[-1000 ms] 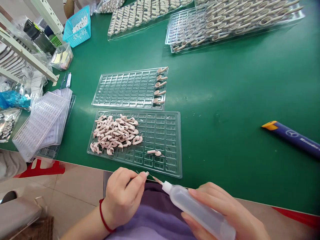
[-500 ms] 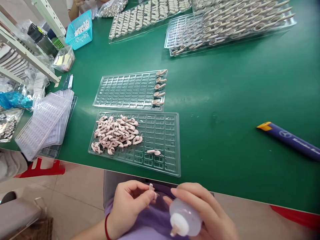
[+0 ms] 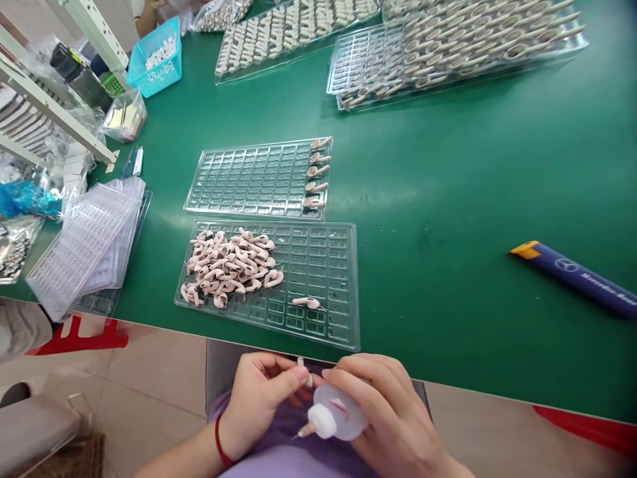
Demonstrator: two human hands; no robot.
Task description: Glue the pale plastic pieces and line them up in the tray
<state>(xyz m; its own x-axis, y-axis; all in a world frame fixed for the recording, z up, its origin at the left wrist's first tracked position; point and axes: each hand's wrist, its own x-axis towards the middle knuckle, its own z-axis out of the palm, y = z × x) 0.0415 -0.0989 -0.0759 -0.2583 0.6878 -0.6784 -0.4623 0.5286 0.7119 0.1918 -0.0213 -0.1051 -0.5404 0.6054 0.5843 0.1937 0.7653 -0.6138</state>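
Note:
My left hand (image 3: 259,395) pinches a small pale part (image 3: 301,364) between thumb and fingers, close to my lap. My right hand (image 3: 383,411) wraps around a clear squeeze bottle (image 3: 336,415) with a white nozzle that points toward me. Both hands sit just below the table's front edge, nearly touching. Ahead lies a clear plastic tray (image 3: 323,265) with a heap of pink curved parts (image 3: 229,265) on its left and one single part (image 3: 307,303) near its front. Behind it a second tray (image 3: 249,179) has several pink parts (image 3: 316,174) in its right column.
A stack of clear trays (image 3: 84,242) lies at the left. A blue and yellow tool (image 3: 572,275) rests at the right. Filled trays (image 3: 448,46) line the far side, with a blue basket (image 3: 154,56) and a person's arm (image 3: 144,16) at the far left.
The bottle has turned from lying sideways with its nozzle toward the left hand to nozzle pointing at me, and both hands have drawn down from the table's edge toward my lap.

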